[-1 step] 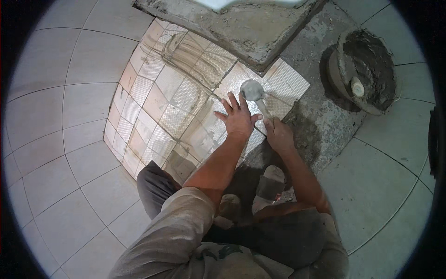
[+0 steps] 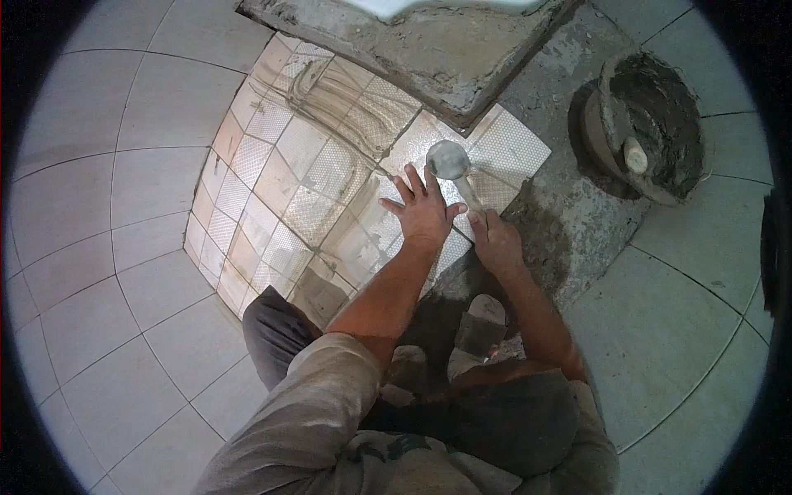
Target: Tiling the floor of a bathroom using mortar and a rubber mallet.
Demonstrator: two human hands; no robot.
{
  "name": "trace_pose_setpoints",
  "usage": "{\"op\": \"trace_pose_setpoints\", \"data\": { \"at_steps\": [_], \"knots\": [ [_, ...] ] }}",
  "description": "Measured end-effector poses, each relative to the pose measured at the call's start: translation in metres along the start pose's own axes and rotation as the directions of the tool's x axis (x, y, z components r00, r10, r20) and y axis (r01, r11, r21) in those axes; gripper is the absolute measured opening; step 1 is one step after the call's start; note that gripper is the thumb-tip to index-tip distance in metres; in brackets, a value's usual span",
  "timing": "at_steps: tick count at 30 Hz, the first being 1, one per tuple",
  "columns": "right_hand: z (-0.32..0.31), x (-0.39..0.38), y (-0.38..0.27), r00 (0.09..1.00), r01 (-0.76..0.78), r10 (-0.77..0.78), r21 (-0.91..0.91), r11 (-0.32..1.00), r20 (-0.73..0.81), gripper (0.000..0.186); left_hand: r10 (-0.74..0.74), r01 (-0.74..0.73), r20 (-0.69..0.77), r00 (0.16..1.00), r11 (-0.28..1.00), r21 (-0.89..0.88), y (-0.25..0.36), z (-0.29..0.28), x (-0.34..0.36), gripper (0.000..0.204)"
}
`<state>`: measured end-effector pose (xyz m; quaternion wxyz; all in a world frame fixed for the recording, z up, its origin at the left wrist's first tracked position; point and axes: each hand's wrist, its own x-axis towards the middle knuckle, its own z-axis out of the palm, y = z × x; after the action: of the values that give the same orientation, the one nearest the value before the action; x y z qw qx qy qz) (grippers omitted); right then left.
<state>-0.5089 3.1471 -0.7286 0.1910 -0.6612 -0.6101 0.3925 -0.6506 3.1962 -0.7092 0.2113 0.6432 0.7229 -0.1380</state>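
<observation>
My left hand (image 2: 423,210) lies with fingers spread on a patterned tile (image 2: 401,206) among square pink and white tiles (image 2: 252,161), several streaked with grey mortar. My right hand (image 2: 497,243), lower right of it, grips the pale handle of a mallet (image 2: 448,160). The mallet's round grey head is just past my left fingertips, over the tiles; whether it touches them I cannot tell. The tile patch (image 2: 520,144) at the right ends beside bare, rough concrete.
A bucket (image 2: 602,120) of dark mortar with a pale handle inside stands at upper right. A raised concrete ledge (image 2: 421,54) bearing a white fixture (image 2: 437,4) runs along the top. Large grey floor tiles (image 2: 173,107) surround the work area. My legs and feet (image 2: 478,322) are below my hands.
</observation>
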Motion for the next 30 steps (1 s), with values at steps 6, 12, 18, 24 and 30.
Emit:
{"op": "trace_pose_setpoints", "data": {
  "at_steps": [6,12,18,24,30],
  "knots": [
    [0.006,-0.002,0.018,0.999,-0.051,0.051,0.041,0.998,-0.009,0.042,0.021,-0.026,-0.100,0.995,0.998,-0.050,-0.002,0.011,0.002,0.101],
    [0.002,-0.004,0.015,0.969,0.222,-0.229,-0.082,0.972,-0.097,0.041,0.004,-0.003,-0.040,0.999,1.000,0.018,-0.003,0.007,0.004,0.104],
    [-0.008,-0.013,-0.004,0.998,-0.035,0.039,0.061,0.997,-0.056,0.040,0.030,-0.027,-0.095,0.995,0.999,0.040,-0.007,0.014,0.006,0.102],
    [-0.007,-0.006,0.006,0.996,-0.090,0.090,0.025,0.996,0.001,0.048,0.048,-0.050,-0.138,0.989,0.999,-0.007,-0.006,0.017,0.006,0.105],
    [-0.014,-0.027,0.012,0.973,-0.223,0.232,0.191,0.956,-0.022,0.052,0.053,-0.044,-0.127,0.991,0.997,0.067,-0.011,0.018,0.005,0.103]
  ]
}}
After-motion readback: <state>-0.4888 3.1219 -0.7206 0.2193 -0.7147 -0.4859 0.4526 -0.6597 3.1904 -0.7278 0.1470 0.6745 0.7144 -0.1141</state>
